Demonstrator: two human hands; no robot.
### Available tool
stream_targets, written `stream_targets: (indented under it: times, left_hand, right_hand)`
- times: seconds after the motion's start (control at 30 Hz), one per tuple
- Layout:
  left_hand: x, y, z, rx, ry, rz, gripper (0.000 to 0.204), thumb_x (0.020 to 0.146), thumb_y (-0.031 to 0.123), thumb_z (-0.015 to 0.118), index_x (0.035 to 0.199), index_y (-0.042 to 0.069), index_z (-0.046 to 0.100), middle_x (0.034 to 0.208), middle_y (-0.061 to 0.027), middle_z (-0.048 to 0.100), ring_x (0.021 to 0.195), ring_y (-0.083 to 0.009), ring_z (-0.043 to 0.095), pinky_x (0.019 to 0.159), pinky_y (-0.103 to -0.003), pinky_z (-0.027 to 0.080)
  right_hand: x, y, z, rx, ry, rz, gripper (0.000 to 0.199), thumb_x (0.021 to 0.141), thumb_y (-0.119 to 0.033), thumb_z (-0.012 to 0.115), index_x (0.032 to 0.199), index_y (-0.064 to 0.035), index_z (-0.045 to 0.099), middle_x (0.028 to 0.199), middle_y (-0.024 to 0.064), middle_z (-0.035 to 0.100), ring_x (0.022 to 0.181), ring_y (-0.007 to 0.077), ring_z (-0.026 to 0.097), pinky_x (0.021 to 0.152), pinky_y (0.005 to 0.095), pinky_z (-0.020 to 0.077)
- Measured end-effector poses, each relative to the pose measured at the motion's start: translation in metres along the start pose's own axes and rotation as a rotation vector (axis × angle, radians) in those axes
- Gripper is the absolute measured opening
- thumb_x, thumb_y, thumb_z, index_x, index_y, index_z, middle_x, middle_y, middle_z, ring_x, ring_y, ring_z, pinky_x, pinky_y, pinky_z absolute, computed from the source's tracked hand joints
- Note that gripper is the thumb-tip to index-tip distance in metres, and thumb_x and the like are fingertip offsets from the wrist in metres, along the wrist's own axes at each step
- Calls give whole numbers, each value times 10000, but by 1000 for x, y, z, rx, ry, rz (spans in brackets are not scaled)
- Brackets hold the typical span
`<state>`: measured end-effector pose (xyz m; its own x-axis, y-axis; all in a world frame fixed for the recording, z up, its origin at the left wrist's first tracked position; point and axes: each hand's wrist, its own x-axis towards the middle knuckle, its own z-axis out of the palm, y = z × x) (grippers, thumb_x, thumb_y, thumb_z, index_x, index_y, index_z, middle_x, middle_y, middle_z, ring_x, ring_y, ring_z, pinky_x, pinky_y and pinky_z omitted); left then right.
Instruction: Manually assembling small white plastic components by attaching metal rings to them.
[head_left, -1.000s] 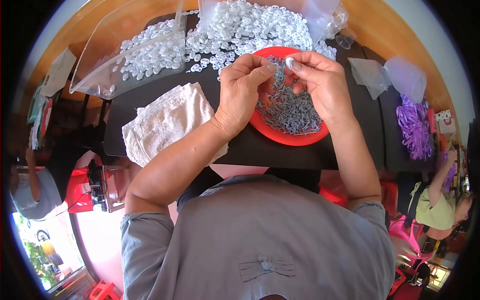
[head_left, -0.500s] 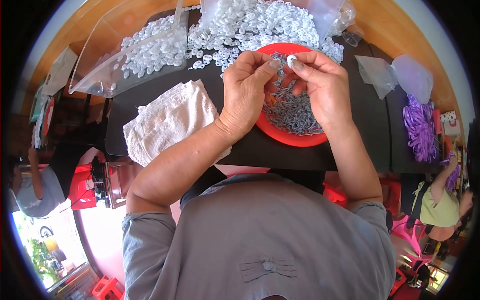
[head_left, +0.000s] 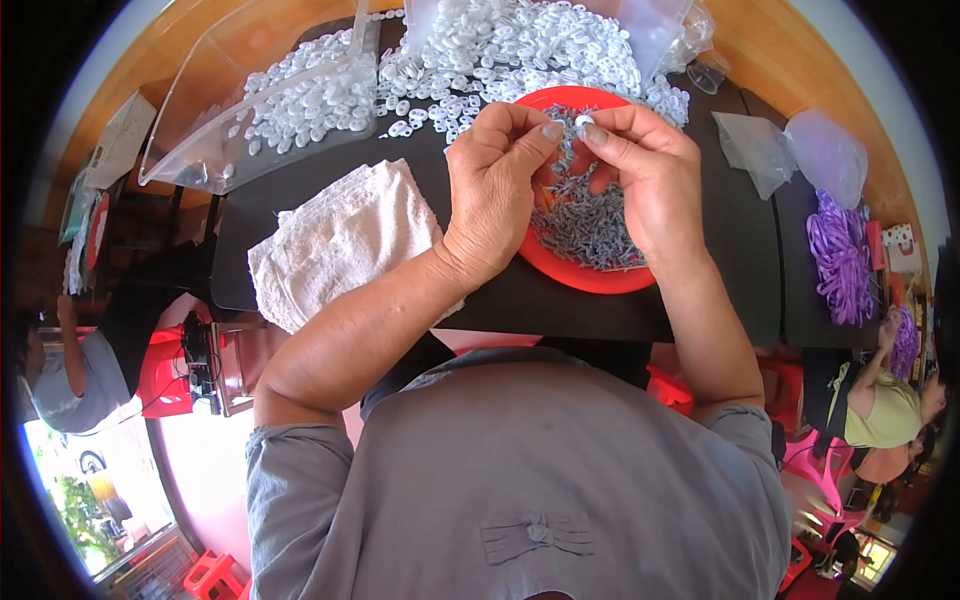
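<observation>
Over the red basin (head_left: 590, 283) I hold both hands close together. Between the thumb and forefinger of my right hand (head_left: 655, 185) is a small white oval plastic piece (head_left: 583, 121), partly covered by the fingertips. My left hand (head_left: 500, 190) faces it, thumb and forefinger pinched; whatever they grip, if anything, is too small to make out. Many small grey screw-like pieces (head_left: 590, 230) fill the basin under my fingers. Beyond my hands, a large heap of white oval pieces with holes (head_left: 530, 45) spreads on the dark table (head_left: 480, 310).
At the left lies a folded whitish towel (head_left: 345, 240). A clear plastic bin (head_left: 190, 165) on its side holds more white pieces. On the right are clear plastic bags (head_left: 825, 155) and a purple ribbon bundle (head_left: 838, 260). Other people work at both sides, one in yellow-green (head_left: 885, 405).
The white oval piece has turned slightly in my right fingertips and shows less of its face. My hands have barely moved. The person at the right has shifted their arms.
</observation>
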<state>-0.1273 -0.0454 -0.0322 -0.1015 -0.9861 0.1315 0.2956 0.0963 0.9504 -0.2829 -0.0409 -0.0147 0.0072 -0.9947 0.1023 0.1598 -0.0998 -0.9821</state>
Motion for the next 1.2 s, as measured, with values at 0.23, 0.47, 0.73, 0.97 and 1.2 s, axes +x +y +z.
stream_targets:
  times: [0.23, 0.47, 0.73, 0.97, 1.2]
  left_hand:
    - [-1, -1, -1, 13, 18, 14, 129, 917, 125, 621, 936, 0, 599, 734, -35, 612, 600, -88, 565, 503, -219, 439]
    - [-1, -4, 0, 61, 15, 89, 112, 914, 105, 627, 937, -3, 603, 740, -29, 613, 597, -80, 558, 505, -211, 432]
    - [5, 5, -2, -109, -125, -37, 116, 874, 64, 669, 953, -6, 621, 757, -51, 641, 586, -81, 561, 489, -211, 442]
    - [8, 7, -3, -72, -299, 0, 225, 792, -51, 710, 1005, -31, 641, 781, -78, 677, 613, -97, 619, 469, -199, 447]
    - [6, 8, -4, -94, -320, 10, 215, 798, -51, 703, 1002, -38, 636, 780, -110, 684, 686, -147, 684, 467, -199, 460]
  right_hand:
    - [-1, -1, 1, 10, 30, -38, 143, 878, -69, 644, 988, 23, 639, 839, 88, 665, 714, 162, 638, 569, 237, 453]
    - [-2, 4, 5, -2, -5, -25, 145, 872, -61, 649, 989, 23, 634, 831, 85, 665, 700, 165, 642, 558, 237, 450]
    - [2, -5, -7, -31, -87, 6, 151, 899, -118, 613, 965, 17, 631, 834, 73, 658, 692, 154, 639, 539, 224, 442]
    - [3, -16, -21, -72, -274, 95, 189, 894, -157, 625, 949, 24, 633, 788, 64, 642, 637, 139, 625, 490, 212, 431]
    - [0, -17, -21, -32, -266, 168, 221, 906, -199, 627, 932, 21, 634, 759, 59, 633, 593, 137, 613, 476, 199, 421]
